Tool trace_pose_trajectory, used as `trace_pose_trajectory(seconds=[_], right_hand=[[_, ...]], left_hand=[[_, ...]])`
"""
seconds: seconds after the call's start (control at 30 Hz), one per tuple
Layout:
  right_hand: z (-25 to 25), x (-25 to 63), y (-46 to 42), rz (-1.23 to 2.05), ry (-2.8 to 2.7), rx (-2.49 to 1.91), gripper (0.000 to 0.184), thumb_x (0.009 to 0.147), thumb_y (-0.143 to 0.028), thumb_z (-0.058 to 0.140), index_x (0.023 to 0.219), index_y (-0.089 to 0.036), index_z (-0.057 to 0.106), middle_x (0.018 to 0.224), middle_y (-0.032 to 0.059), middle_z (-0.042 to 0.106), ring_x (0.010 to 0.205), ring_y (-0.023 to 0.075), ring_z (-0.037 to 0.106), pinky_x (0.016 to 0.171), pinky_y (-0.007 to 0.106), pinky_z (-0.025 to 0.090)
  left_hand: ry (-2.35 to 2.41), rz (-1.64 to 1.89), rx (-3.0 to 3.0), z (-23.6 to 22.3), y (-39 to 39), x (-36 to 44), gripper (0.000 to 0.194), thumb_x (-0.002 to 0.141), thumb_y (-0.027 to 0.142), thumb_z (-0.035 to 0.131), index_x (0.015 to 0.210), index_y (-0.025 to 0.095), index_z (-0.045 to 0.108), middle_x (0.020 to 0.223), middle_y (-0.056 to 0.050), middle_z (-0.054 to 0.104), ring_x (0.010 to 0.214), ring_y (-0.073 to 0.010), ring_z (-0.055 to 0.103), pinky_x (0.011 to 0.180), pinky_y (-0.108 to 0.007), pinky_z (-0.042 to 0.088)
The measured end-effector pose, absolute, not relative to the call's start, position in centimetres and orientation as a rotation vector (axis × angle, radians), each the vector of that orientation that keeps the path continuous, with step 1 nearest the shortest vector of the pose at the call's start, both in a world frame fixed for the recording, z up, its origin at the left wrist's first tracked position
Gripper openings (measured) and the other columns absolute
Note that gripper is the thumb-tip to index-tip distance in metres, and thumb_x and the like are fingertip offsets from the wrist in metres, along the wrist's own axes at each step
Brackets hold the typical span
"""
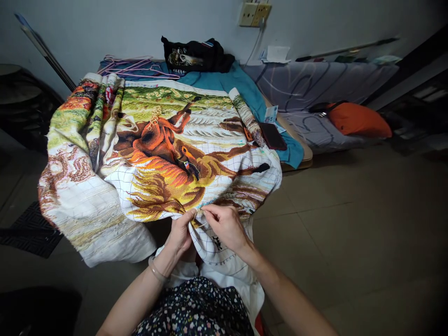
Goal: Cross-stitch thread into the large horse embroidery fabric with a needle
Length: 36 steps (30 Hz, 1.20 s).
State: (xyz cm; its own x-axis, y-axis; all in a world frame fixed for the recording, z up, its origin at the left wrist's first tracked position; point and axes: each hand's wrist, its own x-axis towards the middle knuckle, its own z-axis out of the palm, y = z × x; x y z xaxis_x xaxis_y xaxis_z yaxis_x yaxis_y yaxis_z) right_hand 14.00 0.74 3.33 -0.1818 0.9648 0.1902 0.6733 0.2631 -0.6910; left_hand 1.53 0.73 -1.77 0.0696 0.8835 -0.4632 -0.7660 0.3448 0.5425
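Observation:
A large cross-stitch fabric [210, 186], partly stitched with orange and brown horses over a printed grid, spreads from the low bed down to my lap. My left hand [181, 232] grips its near edge, thumb on top and fingers underneath. Just to the right, my right hand [226, 226] is closed in a pinch at the fabric's surface; what lies between the fingertips is too small to make out. A pale thread [199, 225] loops between both hands. Loose orange and tan thread [154, 119] lies on the upper part of the fabric.
Rolled fabric ends stand left [93, 107] and right [247, 114]. A dark phone [273, 136] lies on the teal sheet [292, 147]. Behind are pink hangers [129, 63] and a black bag [198, 56]. An orange bag [359, 119] rests on the grey padded seat at right.

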Motion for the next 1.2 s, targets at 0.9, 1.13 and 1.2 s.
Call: trace_pose_trajectory(seconds=[0.9, 1.13, 1.2], right_hand=[[2.7, 13.8, 1.3, 0.022, -2.297, -1.456, 0.021, 0.089, -0.010, 0.049, 0.081, -0.017, 0.067, 0.075, 0.0033, 0.056, 0.065, 0.0128, 0.048, 0.060, 0.023, 0.032], [3.0, 13.8, 1.2, -0.013, -2.307, -1.496, 0.020, 0.089, -0.010, 0.050, 0.083, -0.019, 0.068, 0.075, 0.0026, 0.055, 0.066, 0.0127, 0.046, 0.058, 0.024, 0.029], [3.0, 13.8, 1.2, -0.027, -2.315, -1.499, 0.020, 0.089, -0.011, 0.050, 0.083, -0.019, 0.068, 0.075, 0.0026, 0.056, 0.066, 0.0127, 0.046, 0.059, 0.025, 0.028]], left_hand=[[0.812, 1.282, 0.144, -1.2, 1.1, 1.7, 0.035, 0.058, 0.017, 0.079, 0.092, 0.014, 0.069, 0.080, -0.004, 0.073, 0.070, -0.0169, 0.066, 0.076, -0.030, 0.048], [0.805, 1.261, 0.143, -1.4, 1.0, 1.7, 0.035, 0.059, 0.018, 0.079, 0.091, 0.012, 0.069, 0.080, -0.005, 0.073, 0.070, -0.0178, 0.066, 0.078, -0.032, 0.048], [0.806, 1.265, 0.151, -1.4, 1.0, 1.7, 0.035, 0.059, 0.018, 0.078, 0.092, 0.012, 0.069, 0.080, -0.005, 0.073, 0.072, -0.0186, 0.066, 0.079, -0.033, 0.047]])
